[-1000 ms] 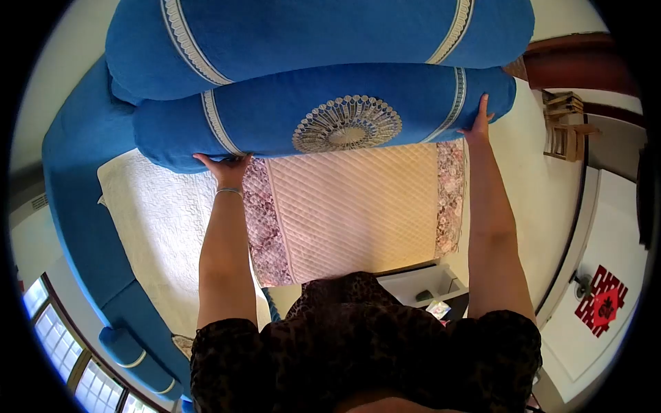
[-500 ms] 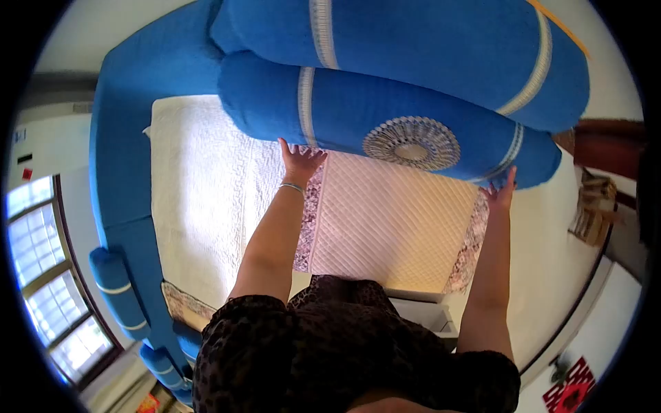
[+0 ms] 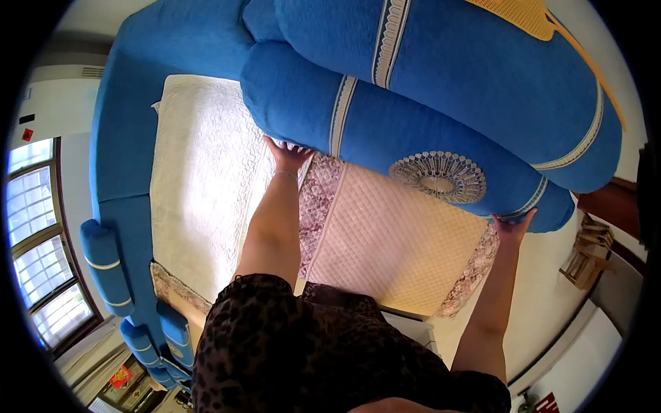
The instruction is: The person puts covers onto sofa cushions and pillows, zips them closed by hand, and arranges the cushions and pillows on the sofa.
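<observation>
A long blue cushion (image 3: pixel 385 131) with pale trim bands and a round beaded medallion lies along the sofa's back. My left hand (image 3: pixel 289 155) touches its lower edge near the left trim band, fingers spread and tips partly tucked under it. At the right end of the same edge is my right hand (image 3: pixel 513 224), thumb and fingers apart against the fabric. Below the cushion a quilted cream and pink pad with floral borders (image 3: pixel 406 237) covers the seat. A white textured cover (image 3: pixel 200 165) lies beside it on the left.
A bigger blue cushion (image 3: pixel 468 82) rests behind, with a yellow fly swatter (image 3: pixel 523 15) on top. Small blue cushions (image 3: pixel 107 265) sit along the left sofa arm. A wooden stool (image 3: pixel 589 251) stands on the floor at the right.
The view has swung, so the cushions now slant down to the right and more of the yellow fly swatter shows. Both hands remain at the front cushion's lower edge.
</observation>
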Demonstrator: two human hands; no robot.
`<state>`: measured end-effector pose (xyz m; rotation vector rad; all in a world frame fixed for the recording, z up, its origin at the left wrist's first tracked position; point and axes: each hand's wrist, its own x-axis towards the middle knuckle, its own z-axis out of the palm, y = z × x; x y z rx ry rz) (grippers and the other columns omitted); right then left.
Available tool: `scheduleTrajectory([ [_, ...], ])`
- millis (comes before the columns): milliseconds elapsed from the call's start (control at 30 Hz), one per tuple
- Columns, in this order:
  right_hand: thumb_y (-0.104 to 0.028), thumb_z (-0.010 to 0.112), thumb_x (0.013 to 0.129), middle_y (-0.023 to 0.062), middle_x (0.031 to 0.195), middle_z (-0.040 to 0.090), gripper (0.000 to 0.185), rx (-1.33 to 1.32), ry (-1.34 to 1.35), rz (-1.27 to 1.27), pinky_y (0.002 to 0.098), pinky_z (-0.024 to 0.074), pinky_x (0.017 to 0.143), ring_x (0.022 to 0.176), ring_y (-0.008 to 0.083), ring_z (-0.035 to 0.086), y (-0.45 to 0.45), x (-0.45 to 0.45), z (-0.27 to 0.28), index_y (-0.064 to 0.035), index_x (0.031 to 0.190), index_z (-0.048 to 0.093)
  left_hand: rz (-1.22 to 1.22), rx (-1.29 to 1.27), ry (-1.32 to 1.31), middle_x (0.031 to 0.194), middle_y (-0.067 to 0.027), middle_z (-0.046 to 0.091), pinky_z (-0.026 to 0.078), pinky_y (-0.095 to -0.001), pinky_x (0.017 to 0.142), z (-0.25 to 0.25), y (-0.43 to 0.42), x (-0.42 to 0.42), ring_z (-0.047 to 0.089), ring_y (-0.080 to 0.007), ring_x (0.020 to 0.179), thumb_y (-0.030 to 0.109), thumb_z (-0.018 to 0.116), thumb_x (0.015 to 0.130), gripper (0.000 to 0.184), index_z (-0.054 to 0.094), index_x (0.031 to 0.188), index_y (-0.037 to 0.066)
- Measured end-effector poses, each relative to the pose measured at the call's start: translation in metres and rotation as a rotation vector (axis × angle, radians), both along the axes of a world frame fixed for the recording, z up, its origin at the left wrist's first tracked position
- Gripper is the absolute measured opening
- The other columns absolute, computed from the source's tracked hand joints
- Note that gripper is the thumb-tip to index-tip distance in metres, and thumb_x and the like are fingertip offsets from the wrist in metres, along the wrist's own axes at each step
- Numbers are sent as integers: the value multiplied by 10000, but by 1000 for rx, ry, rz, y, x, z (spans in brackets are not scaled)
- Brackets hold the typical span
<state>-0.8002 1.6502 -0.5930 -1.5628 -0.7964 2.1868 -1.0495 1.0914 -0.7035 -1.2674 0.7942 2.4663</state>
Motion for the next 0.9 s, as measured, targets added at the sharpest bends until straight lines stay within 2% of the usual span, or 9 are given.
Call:
scheduleTrajectory([
  [33,-753,619,607,93,1506,110,1108,-10,4,43,566,232,1041,1361,331,156,1,-1,1,-177,1443,176,-117,-30,-61,1496,-137,142,208,-595,1048,-3,-1,-19,208,-387,1340,929,404,518,1241,100,1456,177],
  [167,-788,564,623,84,1502,148,1075,-16,-40,97,553,288,1015,1348,334,204,9,-2,-11,-194,1440,197,-153,15,197,1437,-95,325,259,-565,1038,-7,19,-53,301,-336,1309,958,249,541,1196,259,1422,149],
  [267,-817,524,622,75,1505,144,1081,52,-97,138,543,281,1016,1351,328,204,8,-6,-18,-198,1443,193,-184,-33,136,1432,-98,334,272,-541,1036,-44,5,-56,312,-337,1301,951,201,562,1174,261,1420,152],
  [400,-818,512,629,54,1513,116,1074,8,-80,217,559,204,1044,1370,311,148,18,0,-23,-229,1451,152,-566,-394,-171,1392,-105,389,322,-601,956,-42,-20,-54,349,-319,1272,929,151,608,1125,306,1392,137],
  [533,-817,534,613,64,1505,125,1101,45,-153,176,551,265,1018,1359,313,176,17,1,-15,-217,1451,146,-536,-588,-159,1465,-113,245,332,-638,913,-13,-39,-58,313,-429,1259,844,257,721,976,207,1423,169],
  [567,-815,545,608,73,1503,125,1111,53,-161,151,549,278,1012,1356,317,181,14,2,-14,-210,1451,145,-463,-586,-103,1480,-126,184,374,-610,900,2,-43,-61,291,-447,1262,808,359,731,957,149,1431,191],
  [667,-796,590,587,109,1496,112,1141,162,-215,-19,546,295,1005,1345,334,193,-23,-10,15,-185,1448,158,-485,-226,-15,1483,-168,132,372,-587,925,104,-22,-51,240,-444,1289,795,431,713,999,102,1440,193],
  [767,-751,651,576,133,1490,93,1207,193,-162,143,559,339,981,1330,365,200,-55,-30,33,-186,1456,49,-561,-165,264,1470,-172,122,340,-573,975,119,4,-55,270,-408,1282,675,583,728,997,109,1447,172],
  [900,-692,703,576,159,1479,120,1311,329,-529,15,532,457,887,1233,429,329,-66,-76,18,-194,1425,-162,-381,-245,-10,1457,-219,111,312,-560,1001,118,33,-87,218,-396,1319,643,701,638,1136,61,1459,190],
])
